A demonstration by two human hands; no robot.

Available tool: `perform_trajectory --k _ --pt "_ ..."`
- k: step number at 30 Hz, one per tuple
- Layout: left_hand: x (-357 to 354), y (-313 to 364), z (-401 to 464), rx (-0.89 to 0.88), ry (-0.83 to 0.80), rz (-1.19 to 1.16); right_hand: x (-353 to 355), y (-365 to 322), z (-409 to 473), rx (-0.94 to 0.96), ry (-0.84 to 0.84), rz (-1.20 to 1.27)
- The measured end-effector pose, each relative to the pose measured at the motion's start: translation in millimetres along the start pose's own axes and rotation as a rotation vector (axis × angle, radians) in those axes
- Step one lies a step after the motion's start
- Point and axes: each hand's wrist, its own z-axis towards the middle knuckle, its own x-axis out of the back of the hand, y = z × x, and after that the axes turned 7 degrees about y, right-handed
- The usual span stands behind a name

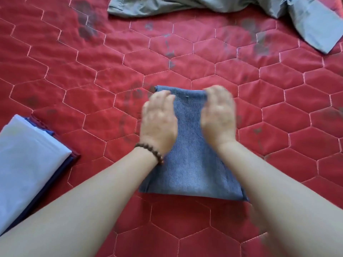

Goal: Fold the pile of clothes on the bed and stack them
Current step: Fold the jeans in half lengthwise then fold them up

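Denim, folded into a compact blue rectangle (193,154), lies on the red quilted bedspread (92,75) right in front of me, and I take it as my landmark. My left hand (157,120) rests over its far left part and my right hand (218,114) over its far right; both are blurred, so I cannot tell whether the fingers pinch the far fold or only press it flat, though they look bent down onto the cloth. A bead bracelet (150,152) sits on the left wrist. Well to the left of the denim lies the stack of folded clothes (27,164), pale blue on top with darker pieces under it. Beyond the denim, at the far edge of the bedspread, a grey-green garment (185,5) is crumpled and unfolded. I judge the denim nearly finished, then due on the stack; at least that far garment remains.
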Motion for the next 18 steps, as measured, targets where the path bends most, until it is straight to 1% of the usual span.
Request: perform_trajectory --k 1,2,3,4,5,6,7,8,9,10,11,12,13,14,15,16,18 --pt "-9.0 3.3 -2.9 -0.090 -0.117 0.062 -10.8 -10.2 -5.1 0.157 -0.098 0.055" --pt "-17.4 4.4 -6.2 -0.098 -0.245 0.140 -20.4 -18.0 -10.5 0.262 -0.265 0.066" --pt "-26.0 1.9 -10.3 -0.061 -0.361 0.193 -26.9 -18.5 -13.2 0.330 -0.415 0.005" --pt "-31.9 -2.8 -13.8 -0.028 -0.424 0.234 -30.2 -12.0 -11.0 0.350 -0.498 -0.109" --pt "-35.2 -7.4 -16.8 -0.021 -0.451 0.260 -31.7 0.5 -3.3 0.294 -0.539 -0.253" --pt "-36.8 -9.7 -19.1 -0.032 -0.461 0.282 -29.5 14.0 6.9 0.176 -0.537 -0.394" --pt "-37.8 -10.2 -20.0 -0.036 -0.456 0.284 -24.6 25.8 17.7 0.014 -0.499 -0.483" --pt "-39.8 -10.2 -19.4 -0.032 -0.450 0.267 -19.8 34.9 28.3 -0.141 -0.447 -0.518" --pt "-40.2 -9.3 -19.0 -0.023 -0.445 0.250 -16.0 36.5 34.3 -0.226 -0.382 -0.516" --pt "-39.8 -8.0 -19.4 -0.015 -0.437 0.239 -17.0 30.7 33.2 -0.194 -0.302 -0.479" --pt "-39.9 -7.7 -19.3 -0.011 -0.427 0.237 -20.1 20.0 27.1 -0.068 -0.233 -0.387" --pt "-38.9 -7.9 -17.8 -0.009 -0.433 0.244 -26.1 8.3 16.3 0.118 -0.236 -0.279" --pt "-37.5 -9.3 -15.6 -0.012 -0.451 0.255 -31.5 -1.8 3.6 0.300 -0.277 -0.190" --pt "-37.1 -11.6 -13.6 -0.021 -0.469 0.269 -33.2 -6.1 -5.8 0.394 -0.337 -0.151" --pt "-38.1 -14.4 -11.8 -0.032 -0.476 0.283 -33.3 -3.4 -9.1 0.393 -0.408 -0.179" --pt "-39.3 -16.6 -9.2 -0.034 -0.479 0.301 -33.1 4.8 -7.8 0.313 -0.450 -0.248" --pt "-41.7 -19.5 -4.6 0.018 -0.485 0.317 -33.6 29.2 1.3 0.075 -0.454 -0.400"
